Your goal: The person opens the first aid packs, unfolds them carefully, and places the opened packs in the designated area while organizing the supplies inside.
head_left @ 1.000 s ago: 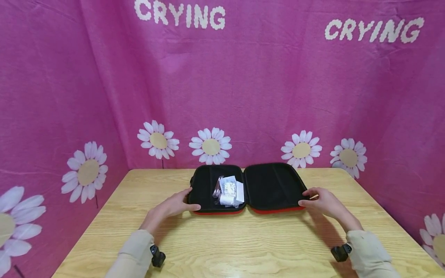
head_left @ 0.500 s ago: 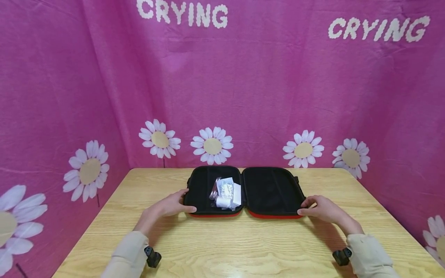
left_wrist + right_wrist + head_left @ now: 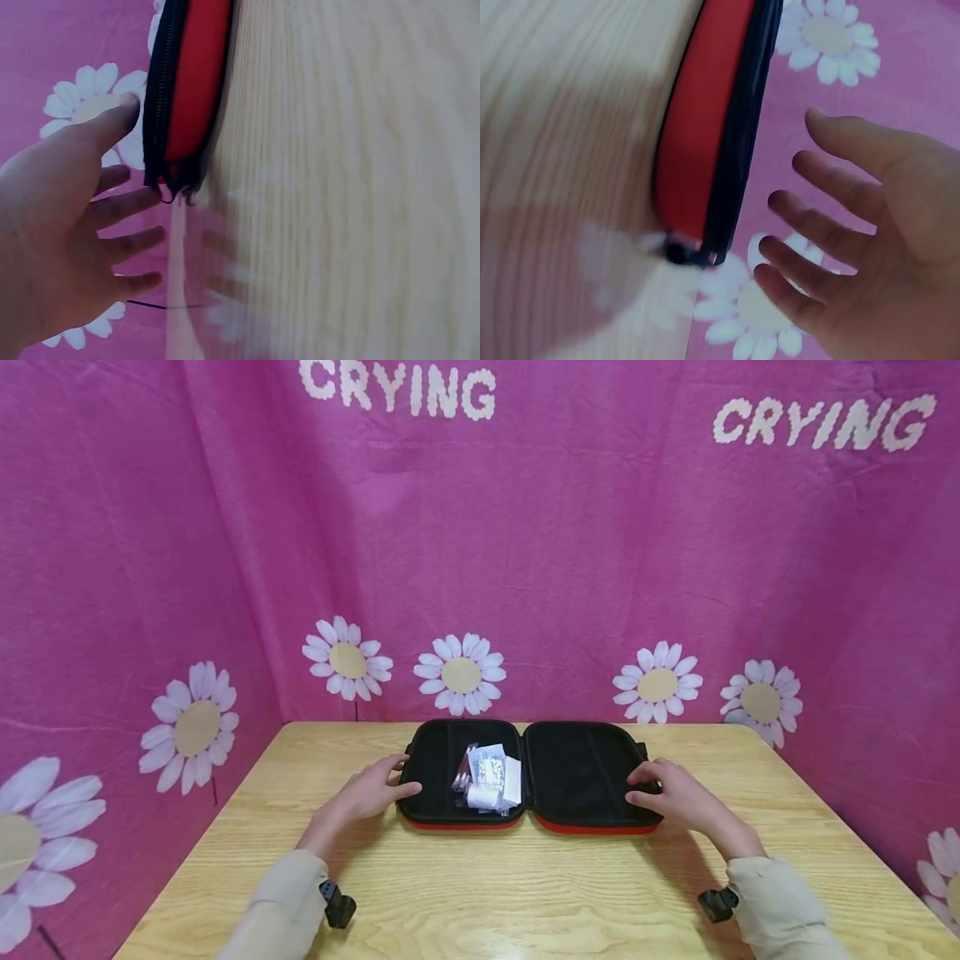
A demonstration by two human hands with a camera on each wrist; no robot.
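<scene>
A red zip case lies open and flat on the table, black inside, its left half [image 3: 429, 768] and right half [image 3: 566, 772] joined by a hinge. Packed in clear plastic, a white roll [image 3: 482, 797], white packets [image 3: 491, 768] and a thin reddish-brown item [image 3: 462, 768] lie in the left half. My left hand [image 3: 363, 793] is at the case's left edge, fingers loosely spread; the left wrist view has them beside the zip [image 3: 160, 97]. Over the right half's outer edge hovers my right hand [image 3: 678, 797], apart from the red side [image 3: 701, 112] in the right wrist view.
The case stands towards the back of a light wooden table [image 3: 517, 893]. Behind it hangs a pink curtain [image 3: 555, 568] with daisies and lettering, which also closes off both sides. A small black camera [image 3: 337, 906] sits at each wrist.
The case has come slightly nearer, and its right half has come down flat. My right hand has let go of the corner and moved up and leftward. My left fingers have loosened.
</scene>
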